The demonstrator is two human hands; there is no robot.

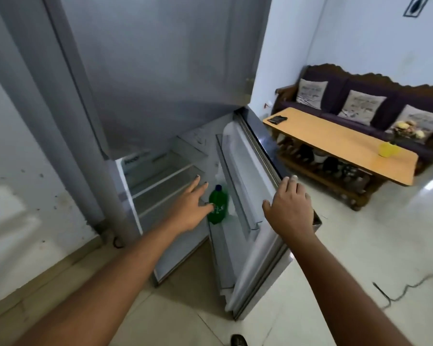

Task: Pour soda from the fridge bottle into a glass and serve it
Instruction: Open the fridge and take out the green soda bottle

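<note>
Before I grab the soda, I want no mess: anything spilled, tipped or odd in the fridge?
Nothing spilled. The green bottle stands upright and capped in the open door's rack, left hand reaching toward it. The shelves look bare.

Glossy green plastic bottle (218, 206), matt grey metal fridge (160, 71), smooth wooden table (340, 143)
</note>
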